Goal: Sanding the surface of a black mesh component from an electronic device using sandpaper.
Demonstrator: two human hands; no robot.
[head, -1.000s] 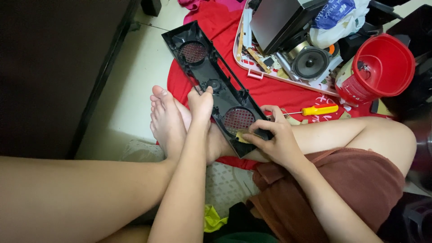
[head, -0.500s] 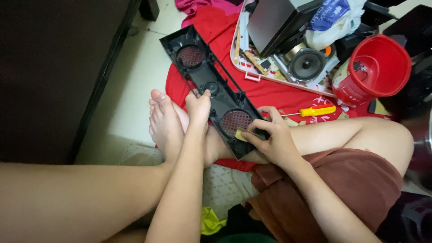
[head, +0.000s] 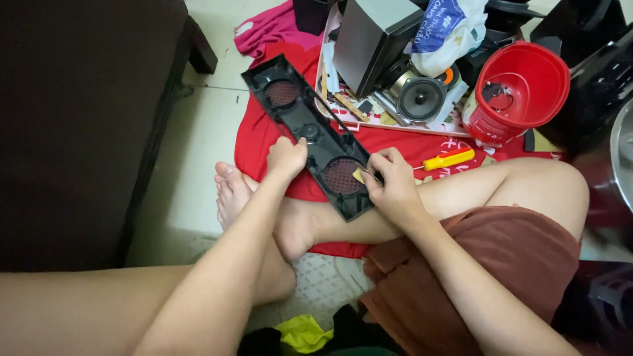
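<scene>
Panel point(head: 310, 135) first: we see a long black plastic speaker front with two round red-mesh openings, lying slantwise across the red cloth point(head: 264, 132) and propped on the crossed legs. Our left hand point(head: 285, 157) is closed over its left edge near the middle; our right hand point(head: 389, 181) pinches a small yellowish bit plus what looks like a thin tool at the lower mesh, fingers shut tight on it, exact item too small to tell. Risks, as we judge them: panel rests on skin, not a firm base, so a slip could jab the leg or tear the mesh; one-sided hold could let it pivot. Yellow-handled screwdriver point(head: 448, 159) lies just beside the right knee, easy to knock. Packaging: blue-and-white printed plastic bag point(head: 443, 26) at top, over a grey box; red round tub point(head: 521, 89) with a pale label on its side, right of the loose speaker cone point(head: 421, 99).
</scene>
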